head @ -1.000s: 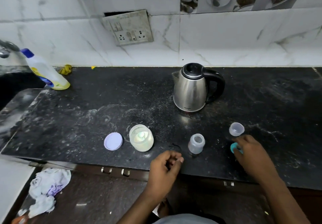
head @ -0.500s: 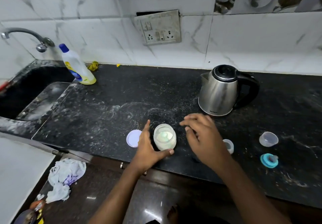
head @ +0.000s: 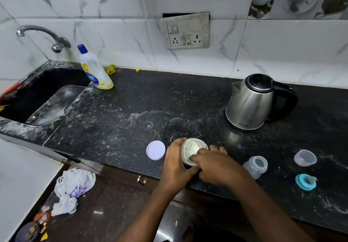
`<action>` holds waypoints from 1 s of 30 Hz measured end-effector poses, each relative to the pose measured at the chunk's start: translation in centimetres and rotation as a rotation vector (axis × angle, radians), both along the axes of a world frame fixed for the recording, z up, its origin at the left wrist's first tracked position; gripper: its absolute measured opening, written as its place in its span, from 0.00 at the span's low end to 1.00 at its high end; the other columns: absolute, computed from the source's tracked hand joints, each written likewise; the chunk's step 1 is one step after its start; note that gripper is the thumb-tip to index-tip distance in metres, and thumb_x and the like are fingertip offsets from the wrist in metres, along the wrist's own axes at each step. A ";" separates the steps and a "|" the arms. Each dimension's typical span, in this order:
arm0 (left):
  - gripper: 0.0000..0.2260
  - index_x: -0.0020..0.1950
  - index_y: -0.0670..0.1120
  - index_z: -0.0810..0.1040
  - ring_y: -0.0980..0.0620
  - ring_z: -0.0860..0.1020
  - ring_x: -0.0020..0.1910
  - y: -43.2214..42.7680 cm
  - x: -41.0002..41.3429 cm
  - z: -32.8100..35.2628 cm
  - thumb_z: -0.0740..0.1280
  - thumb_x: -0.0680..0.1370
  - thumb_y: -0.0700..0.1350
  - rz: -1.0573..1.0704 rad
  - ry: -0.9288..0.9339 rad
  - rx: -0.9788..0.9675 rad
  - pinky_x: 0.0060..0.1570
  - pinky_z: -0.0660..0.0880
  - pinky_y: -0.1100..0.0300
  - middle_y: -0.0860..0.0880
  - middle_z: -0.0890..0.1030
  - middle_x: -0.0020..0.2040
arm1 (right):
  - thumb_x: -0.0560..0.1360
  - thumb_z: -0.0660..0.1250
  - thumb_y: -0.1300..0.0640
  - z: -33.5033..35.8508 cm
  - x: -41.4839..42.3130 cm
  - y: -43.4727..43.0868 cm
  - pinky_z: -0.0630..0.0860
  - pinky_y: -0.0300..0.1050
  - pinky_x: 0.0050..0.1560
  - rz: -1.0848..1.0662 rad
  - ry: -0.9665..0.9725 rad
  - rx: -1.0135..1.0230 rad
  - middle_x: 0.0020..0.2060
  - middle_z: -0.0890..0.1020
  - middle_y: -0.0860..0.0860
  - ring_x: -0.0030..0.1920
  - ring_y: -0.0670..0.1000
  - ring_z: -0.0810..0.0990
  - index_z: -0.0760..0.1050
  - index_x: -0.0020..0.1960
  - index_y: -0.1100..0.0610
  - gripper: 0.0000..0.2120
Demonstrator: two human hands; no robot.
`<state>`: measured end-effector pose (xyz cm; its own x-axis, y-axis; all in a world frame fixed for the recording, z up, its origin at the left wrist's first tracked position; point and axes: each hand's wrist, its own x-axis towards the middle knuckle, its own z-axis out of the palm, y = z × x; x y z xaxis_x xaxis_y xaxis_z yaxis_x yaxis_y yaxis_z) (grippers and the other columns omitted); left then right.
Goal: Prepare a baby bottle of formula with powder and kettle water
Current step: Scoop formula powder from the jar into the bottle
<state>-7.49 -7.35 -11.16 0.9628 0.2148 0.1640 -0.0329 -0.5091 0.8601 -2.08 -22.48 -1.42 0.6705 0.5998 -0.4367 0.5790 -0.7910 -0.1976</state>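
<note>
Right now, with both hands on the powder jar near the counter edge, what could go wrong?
1. The open powder jar sits close to the counter's front edge; a jolt from the left hand or right hand could tip it off.
2. The open baby bottle stands just beside the right wrist and could be knocked over.
3. Powder may spill; the counter already looks dusted.

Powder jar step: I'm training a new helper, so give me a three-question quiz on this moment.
1. True or false: the powder jar has its lid on.
2. Which hand steadies the jar from outside? A left hand B right hand
3. Fill in: the open baby bottle stands between the jar and the teal ____.

Key: 1 false, the lid lies beside it; 2 A; 3 nipple ring.
</note>
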 end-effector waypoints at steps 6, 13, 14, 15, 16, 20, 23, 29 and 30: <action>0.39 0.74 0.59 0.67 0.56 0.74 0.68 -0.3 0.6 0.7 0.82 0.68 0.56 -0.011 -0.065 0.062 0.68 0.72 0.56 0.57 0.75 0.67 | 0.77 0.64 0.57 0.6 0.7 0.3 0.66 0.55 0.66 -0.031 0.018 -0.041 0.65 0.77 0.51 0.67 0.59 0.70 0.76 0.68 0.46 0.20; 0.42 0.72 0.73 0.62 0.54 0.76 0.69 -0.2 0.9 0.9 0.84 0.67 0.58 0.039 -0.066 0.002 0.68 0.74 0.53 0.63 0.75 0.68 | 0.79 0.61 0.55 1.6 1.4 -0.8 0.69 0.54 0.66 -0.089 -0.041 0.143 0.63 0.81 0.47 0.64 0.54 0.71 0.83 0.60 0.50 0.15; 0.42 0.72 0.74 0.62 0.54 0.76 0.70 -0.1 0.9 0.7 0.84 0.67 0.58 0.045 -0.058 0.001 0.69 0.74 0.52 0.62 0.75 0.69 | 0.79 0.60 0.55 1.6 1.6 -0.9 0.70 0.54 0.64 -0.101 -0.085 0.172 0.60 0.82 0.47 0.62 0.53 0.72 0.83 0.57 0.50 0.14; 0.43 0.72 0.72 0.62 0.53 0.76 0.71 0.0 0.9 0.5 0.84 0.67 0.57 0.046 -0.051 -0.001 0.69 0.75 0.50 0.61 0.75 0.70 | 0.80 0.59 0.55 1.6 1.8 -0.9 0.71 0.53 0.63 -0.111 -0.123 0.200 0.58 0.84 0.47 0.61 0.53 0.73 0.84 0.56 0.50 0.14; 0.43 0.73 0.70 0.63 0.53 0.76 0.71 0.1 1.0 0.4 0.85 0.66 0.55 0.045 -0.046 -0.005 0.69 0.75 0.48 0.60 0.75 0.70 | 0.80 0.60 0.56 1.7 1.9 -0.8 0.72 0.52 0.63 -0.115 -0.152 0.221 0.57 0.84 0.47 0.61 0.53 0.73 0.84 0.57 0.50 0.15; 0.43 0.72 0.71 0.64 0.51 0.76 0.71 0.1 1.0 0.3 0.86 0.66 0.54 0.040 -0.044 -0.043 0.69 0.76 0.46 0.60 0.76 0.70 | 0.78 0.68 0.58 0.7 1.8 -0.8 0.75 0.49 0.53 -0.111 -0.287 0.358 0.49 0.85 0.48 0.56 0.54 0.76 0.83 0.58 0.48 0.11; 0.42 0.72 0.69 0.66 0.50 0.77 0.71 -0.2 0.9 0.4 0.86 0.66 0.55 0.049 -0.035 -0.094 0.69 0.76 0.44 0.59 0.77 0.70 | 0.73 0.74 0.59 -0.3 1.3 -0.6 0.73 0.47 0.47 -0.183 -0.357 0.460 0.42 0.79 0.50 0.49 0.55 0.77 0.82 0.53 0.49 0.10; 0.40 0.74 0.59 0.70 0.48 0.77 0.72 -0.5 0.6 0.3 0.86 0.67 0.55 0.078 -0.009 -0.170 0.70 0.76 0.41 0.56 0.78 0.72 | 0.67 0.80 0.60 -1.8 0.8 1.1 0.56 0.58 0.71 -0.222 -0.571 0.471 0.33 0.85 0.52 0.55 0.56 0.85 0.81 0.40 0.53 0.08; 0.40 0.74 0.58 0.70 0.49 0.77 0.72 -0.5 0.6 0.3 0.86 0.67 0.55 0.079 -0.007 -0.169 0.70 0.76 0.41 0.56 0.78 0.72 | 0.68 0.79 0.60 -2.1 0.7 1.3 0.55 0.59 0.72 -0.232 -0.571 0.482 0.32 0.85 0.52 0.56 0.56 0.86 0.81 0.40 0.52 0.08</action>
<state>-6.93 -7.90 -10.83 0.9407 0.3150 0.1256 -0.0047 -0.3584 0.9336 -1.35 -21.17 -3.47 0.8443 0.4526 0.2869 0.5248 -0.8068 -0.2714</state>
